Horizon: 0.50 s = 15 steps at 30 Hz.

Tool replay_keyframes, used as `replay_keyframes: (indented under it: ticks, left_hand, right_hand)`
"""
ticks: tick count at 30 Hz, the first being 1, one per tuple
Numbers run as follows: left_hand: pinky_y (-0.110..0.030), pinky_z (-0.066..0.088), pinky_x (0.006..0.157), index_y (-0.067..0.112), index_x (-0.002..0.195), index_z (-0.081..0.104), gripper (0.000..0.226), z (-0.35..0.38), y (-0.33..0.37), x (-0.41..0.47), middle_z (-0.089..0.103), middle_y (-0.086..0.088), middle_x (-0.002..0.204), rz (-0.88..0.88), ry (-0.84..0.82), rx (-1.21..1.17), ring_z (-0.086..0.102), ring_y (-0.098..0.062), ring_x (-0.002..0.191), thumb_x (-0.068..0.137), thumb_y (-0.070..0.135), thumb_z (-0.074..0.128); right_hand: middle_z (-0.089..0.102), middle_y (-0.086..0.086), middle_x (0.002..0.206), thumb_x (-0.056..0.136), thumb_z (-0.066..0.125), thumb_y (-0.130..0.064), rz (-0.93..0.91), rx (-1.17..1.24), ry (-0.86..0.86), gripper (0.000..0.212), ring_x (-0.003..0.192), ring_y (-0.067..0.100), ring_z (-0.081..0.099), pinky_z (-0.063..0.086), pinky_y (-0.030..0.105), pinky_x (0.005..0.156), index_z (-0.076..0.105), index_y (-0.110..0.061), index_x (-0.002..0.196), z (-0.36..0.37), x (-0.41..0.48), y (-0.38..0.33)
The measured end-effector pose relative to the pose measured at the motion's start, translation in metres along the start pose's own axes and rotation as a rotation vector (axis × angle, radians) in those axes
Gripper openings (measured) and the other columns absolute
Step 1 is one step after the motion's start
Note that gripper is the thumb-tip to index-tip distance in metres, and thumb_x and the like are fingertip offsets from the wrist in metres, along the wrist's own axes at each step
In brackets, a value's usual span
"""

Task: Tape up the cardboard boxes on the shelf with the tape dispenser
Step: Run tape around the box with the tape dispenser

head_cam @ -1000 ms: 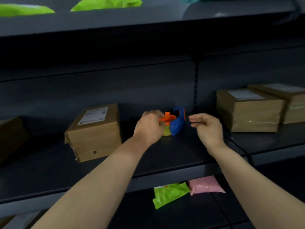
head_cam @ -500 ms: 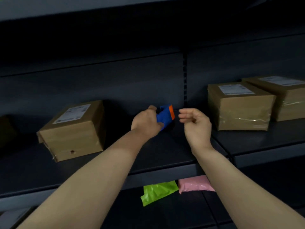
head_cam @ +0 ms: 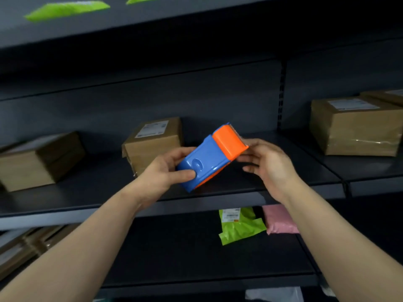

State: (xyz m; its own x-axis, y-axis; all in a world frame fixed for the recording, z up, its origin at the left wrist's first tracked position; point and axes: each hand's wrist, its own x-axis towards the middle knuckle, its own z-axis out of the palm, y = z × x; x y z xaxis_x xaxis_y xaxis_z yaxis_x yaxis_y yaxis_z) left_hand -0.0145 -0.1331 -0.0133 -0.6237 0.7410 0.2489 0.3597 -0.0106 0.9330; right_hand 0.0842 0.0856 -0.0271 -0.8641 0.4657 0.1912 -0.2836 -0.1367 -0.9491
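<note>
I hold a blue and orange tape dispenser (head_cam: 209,158) in front of the middle shelf (head_cam: 87,192), tilted with its orange toothed end up and to the right. My left hand (head_cam: 165,171) grips the blue body, thumb pressed on its side. The fingertips of my right hand (head_cam: 266,164) close on the corner of the orange end. Just behind the dispenser a cardboard box (head_cam: 152,142) with a white label sits on the shelf. A second box (head_cam: 39,160) lies at the far left and a third box (head_cam: 353,125) at the right, with clear tape across its front.
Another box (head_cam: 388,95) stands behind the right one. On the lower shelf lie a green mailer bag (head_cam: 239,225) and a pink one (head_cam: 279,219). Stacked boxes (head_cam: 26,247) sit at lower left. Green bags (head_cam: 65,9) lie on the top shelf.
My left hand lifted the dispenser off the shelf and brought it toward me, turning it. My right hand moved in and took the orange end. The view shifted left.
</note>
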Motion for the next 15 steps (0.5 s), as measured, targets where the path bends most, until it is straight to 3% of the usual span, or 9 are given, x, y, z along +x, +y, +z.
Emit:
replay_keyframes:
  ticks: [4,7,11,15]
  left_hand:
    - [-0.029,0.051,0.092,0.013,0.13,0.054,0.056,-0.03,0.004,-0.034,0.065,-0.003,0.124,-0.021,-0.043,0.015,0.062,-0.019,0.112,0.076,0.012,0.07]
    - [-0.029,0.053,0.087,0.016,0.129,0.055,0.053,-0.052,0.01,-0.057,0.066,-0.002,0.122,-0.023,-0.082,0.039,0.063,-0.019,0.11,0.077,0.01,0.067]
    - [-0.031,0.051,0.086,0.023,0.123,0.062,0.049,-0.081,0.013,-0.082,0.066,-0.002,0.121,-0.021,-0.089,0.088,0.062,-0.02,0.109,0.076,0.013,0.069]
    - [-0.029,0.051,0.085,0.032,0.12,0.061,0.06,-0.094,0.018,-0.1,0.065,0.007,0.118,-0.022,-0.063,0.201,0.062,-0.012,0.109,0.064,0.038,0.08]
  right_hand:
    - [0.072,0.002,0.078,0.097,0.041,-0.036,0.206,0.052,-0.156,0.038,0.076,0.018,0.066,0.047,0.031,0.065,0.07,-0.02,0.079,0.026,-0.026,-0.004]
    - [0.07,0.0,0.079,0.077,0.055,-0.058,0.25,0.024,-0.245,0.04,0.071,0.012,0.067,0.05,0.028,0.066,0.073,-0.023,0.075,0.048,-0.042,-0.006]
    - [0.069,-0.002,0.073,0.088,0.062,-0.035,0.169,-0.018,-0.243,0.024,0.066,0.009,0.065,0.054,0.023,0.062,0.074,-0.021,0.073,0.076,-0.055,0.0]
    - [0.069,0.0,0.069,0.095,0.06,-0.026,0.038,-0.173,-0.122,0.027,0.062,0.008,0.066,0.054,0.022,0.059,0.07,-0.017,0.072,0.106,-0.065,0.003]
